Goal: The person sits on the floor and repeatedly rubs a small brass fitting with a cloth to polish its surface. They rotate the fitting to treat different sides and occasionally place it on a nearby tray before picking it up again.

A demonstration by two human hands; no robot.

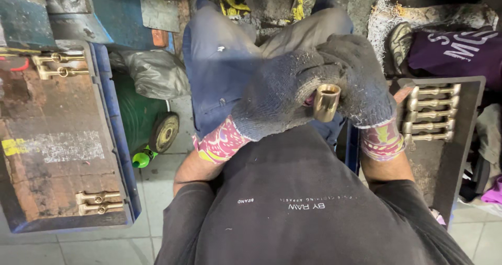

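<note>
Both hands wear thick dark knit gloves with patterned pink cuffs and meet over the person's lap, above a blue cloth (217,71) spread across the knees. Between them sits a short brass fitting (327,102), a hollow tube with its open end turned toward the camera.

The left hand (280,100) comes in from the lower left of the brass fitting, forearm bare below the cuff, wrist bent so the back of the glove faces up. Its fingers are curled together and closed around the near side of the fitting; the fingertips themselves are hidden behind the metal.

The right hand (361,82) arches over the fitting from above and to the right, wrist cocked downward, fingers bunched and wrapped on the far side of it. Both gloves touch the fitting, so it is clamped between the two hands rather than resting on anything.

Right of the fitting, a dark tray (455,155) holds a row of long brass parts (431,113) laid side by side. Well to the left of the fitting, a blue crate (112,134) with a rusty brown floor holds pairs of similar brass pieces (97,202) near its corners. Between the crate and the fitting lies a green container (138,118) with a small wheel (164,131) leaning against it.
</note>
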